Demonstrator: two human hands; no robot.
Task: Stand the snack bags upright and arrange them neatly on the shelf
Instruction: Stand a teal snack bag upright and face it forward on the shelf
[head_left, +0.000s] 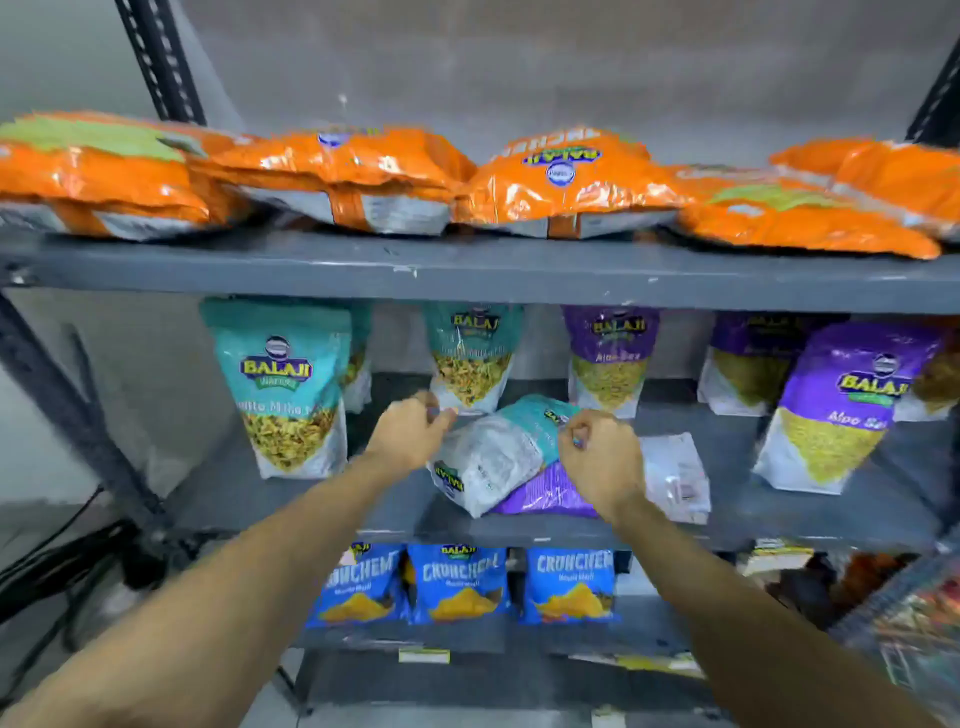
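Grey metal shelf (467, 270) before us: on its middle tier, our left hand (410, 434) and right hand (597, 457) close on a teal bag (498, 457) lying flat atop a purple bag (545, 493); light, crinkly, slippery, best gripped by its edges.

both hands grip a tilted teal bag (498, 457), purple bag (545, 493) beneath, middle shelf (363, 509)

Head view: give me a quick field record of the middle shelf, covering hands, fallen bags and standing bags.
left hand: on the left edge of the tilted teal-and-white plastic snack bag
right hand: gripping that bag's right side
beneath it: flat purple plastic snack bag
upright: teal bags left and centre, purple bags right
top shelf: orange bags lying flat
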